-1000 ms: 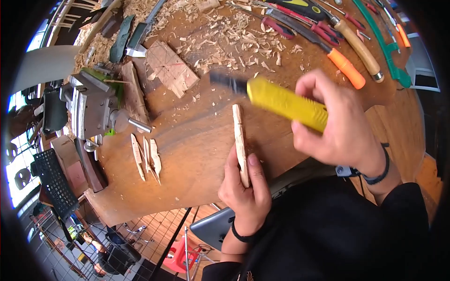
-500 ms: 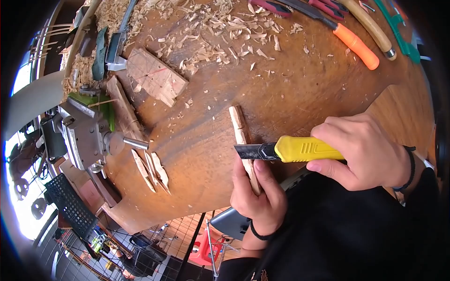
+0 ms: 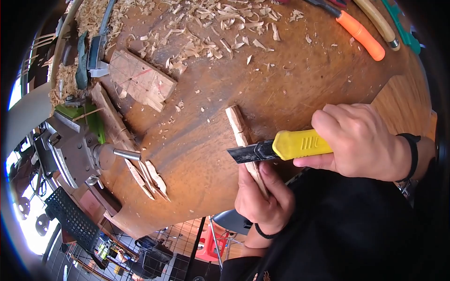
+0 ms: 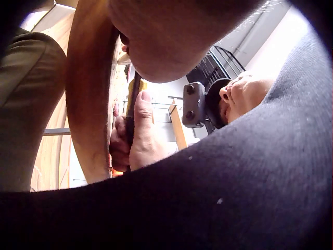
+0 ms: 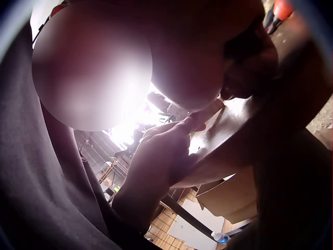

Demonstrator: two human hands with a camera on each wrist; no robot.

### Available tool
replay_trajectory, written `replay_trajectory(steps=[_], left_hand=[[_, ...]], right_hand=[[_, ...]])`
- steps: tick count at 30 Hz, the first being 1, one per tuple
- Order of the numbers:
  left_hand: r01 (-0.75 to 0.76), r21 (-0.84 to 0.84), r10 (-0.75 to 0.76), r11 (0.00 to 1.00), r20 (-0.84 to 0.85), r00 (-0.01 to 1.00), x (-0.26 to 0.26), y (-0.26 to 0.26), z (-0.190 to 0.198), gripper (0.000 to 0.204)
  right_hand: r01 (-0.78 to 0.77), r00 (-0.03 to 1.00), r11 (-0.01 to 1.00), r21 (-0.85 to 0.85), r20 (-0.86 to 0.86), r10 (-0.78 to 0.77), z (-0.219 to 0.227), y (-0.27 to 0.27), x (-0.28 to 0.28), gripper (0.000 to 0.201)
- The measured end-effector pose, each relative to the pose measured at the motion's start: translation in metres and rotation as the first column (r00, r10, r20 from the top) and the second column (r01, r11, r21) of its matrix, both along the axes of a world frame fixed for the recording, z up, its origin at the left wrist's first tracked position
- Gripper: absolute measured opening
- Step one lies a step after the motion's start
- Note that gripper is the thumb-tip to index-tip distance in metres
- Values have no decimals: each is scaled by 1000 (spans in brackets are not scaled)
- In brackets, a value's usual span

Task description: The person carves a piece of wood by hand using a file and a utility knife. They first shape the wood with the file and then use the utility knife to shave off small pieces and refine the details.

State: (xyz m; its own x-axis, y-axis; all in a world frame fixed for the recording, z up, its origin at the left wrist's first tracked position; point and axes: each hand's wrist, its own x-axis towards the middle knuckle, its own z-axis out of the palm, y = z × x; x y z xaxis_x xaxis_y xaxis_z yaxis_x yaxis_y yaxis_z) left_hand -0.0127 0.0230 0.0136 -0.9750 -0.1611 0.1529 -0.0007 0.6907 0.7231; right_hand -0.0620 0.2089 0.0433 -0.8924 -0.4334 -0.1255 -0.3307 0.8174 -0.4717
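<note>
My left hand [image 3: 265, 199] grips the lower end of a slim wooden stick [image 3: 238, 129], thumb on one side and fingers on the other. The stick points away from me over the workbench, with a notch cut near its far end. In my right hand [image 3: 361, 143] is a yellow utility knife [image 3: 300, 144], its dark blade lying across the stick just above the left fingertips. The left wrist view shows the right hand's thumb [image 4: 143, 112] along the knife. In the dim right wrist view, the left hand [image 5: 161, 153] pinches the stick.
Carved wooden slivers [image 3: 152, 175] lie on the workbench [image 3: 201, 164], near a metal vise [image 3: 77, 145]. A marked wooden board [image 3: 143, 77] rests beside a caliper [image 3: 96, 54]. Wood shavings [image 3: 206, 28] cover the far side. An orange-handled tool [image 3: 361, 35] lies at the far right.
The knife came down from above the stick and its blade now crosses it, shifted slightly left since half a second ago. The left hand still holds the stick. The head view has shifted.
</note>
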Motion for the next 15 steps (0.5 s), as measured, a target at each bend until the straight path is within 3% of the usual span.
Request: replay_trajectory(steps=[4, 15], left_hand=[[-7, -58, 12, 998, 84, 996, 1, 2, 3, 27], [-11, 33, 8, 999, 102, 995, 3, 2, 4, 27]], right_hand=[[-3, 1000, 999, 34, -10, 4, 0, -7, -4, 60], [1, 1000, 999, 41, -14, -1, 1, 3, 1, 58]])
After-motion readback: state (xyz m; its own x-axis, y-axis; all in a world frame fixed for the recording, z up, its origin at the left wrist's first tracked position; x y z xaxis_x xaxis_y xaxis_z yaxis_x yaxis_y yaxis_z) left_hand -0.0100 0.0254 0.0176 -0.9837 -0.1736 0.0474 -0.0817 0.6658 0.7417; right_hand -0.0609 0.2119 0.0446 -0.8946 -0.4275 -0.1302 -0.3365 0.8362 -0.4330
